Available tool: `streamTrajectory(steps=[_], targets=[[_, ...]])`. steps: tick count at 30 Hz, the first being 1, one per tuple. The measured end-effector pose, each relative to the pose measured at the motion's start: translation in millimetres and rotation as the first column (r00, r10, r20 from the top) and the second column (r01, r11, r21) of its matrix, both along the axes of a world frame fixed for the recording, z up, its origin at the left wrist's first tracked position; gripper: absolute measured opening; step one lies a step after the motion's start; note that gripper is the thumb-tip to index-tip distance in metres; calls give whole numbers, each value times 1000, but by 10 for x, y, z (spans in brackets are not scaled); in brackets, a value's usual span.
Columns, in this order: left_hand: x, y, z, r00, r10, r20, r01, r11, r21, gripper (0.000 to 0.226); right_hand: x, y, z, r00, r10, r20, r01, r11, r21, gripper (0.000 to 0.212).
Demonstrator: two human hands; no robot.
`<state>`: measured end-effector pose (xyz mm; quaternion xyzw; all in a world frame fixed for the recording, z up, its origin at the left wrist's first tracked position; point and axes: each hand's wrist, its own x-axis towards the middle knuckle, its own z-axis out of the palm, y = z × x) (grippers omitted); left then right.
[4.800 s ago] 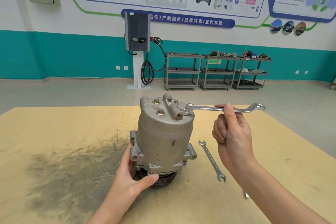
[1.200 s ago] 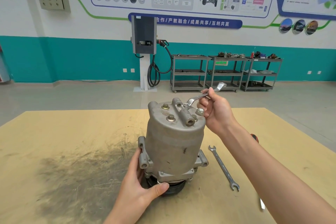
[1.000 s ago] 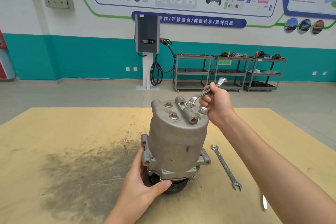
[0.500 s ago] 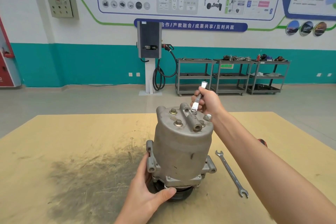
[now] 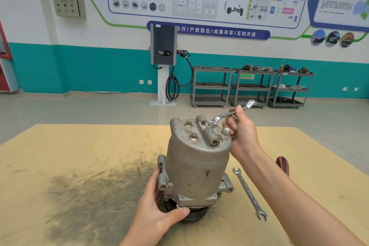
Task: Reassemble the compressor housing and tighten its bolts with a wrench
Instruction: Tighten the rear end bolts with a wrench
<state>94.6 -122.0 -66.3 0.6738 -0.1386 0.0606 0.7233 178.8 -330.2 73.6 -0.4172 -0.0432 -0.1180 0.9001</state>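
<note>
The grey compressor housing (image 5: 196, 162) stands upright on the yellow table (image 5: 79, 156), its black pulley end down. Several bolts show on its top face, among them one at the left (image 5: 188, 124) and one at the front (image 5: 193, 137). My left hand (image 5: 159, 211) grips the housing's lower flange and pulley from the left. My right hand (image 5: 240, 136) holds a silver ring wrench (image 5: 229, 115) by its shaft. The wrench's ring end (image 5: 212, 124) sits over a bolt at the top's far right, and the handle points up and to the right.
A second open-ended wrench (image 5: 249, 193) lies on the table right of the housing. A red and black tool handle (image 5: 282, 165) shows behind my right forearm. A dark stain (image 5: 89, 189) covers the table's left middle. Metal carts (image 5: 251, 86) and a charging post (image 5: 163, 66) stand by the far wall.
My right hand has swung the wrench handle back and forth on the top bolt; half a second ago it pointed away from me, now it points up-right. My left hand has stayed on the base.
</note>
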Motion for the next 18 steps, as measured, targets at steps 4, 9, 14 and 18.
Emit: streamTrajectory(steps=[4,9,14,18], targets=[[8,6,-9,1000,-3,4,3,1000,-21,115,-52,60,12,1000,12,-2,-12,997,81,31],[-17,-4,7,1000,-19,-7,19,999,-37,127,-103,112,23,1000,-7,-6,8,995,101,31],[2,4,-9,1000,-21,-7,21,999,-36,124,-128,89,36,1000,-7,-13,8,996,94,30],[31,14,-29,999,-32,7,33,999,-28,114,-111,46,45,999,35,-39,-31,995,90,31]])
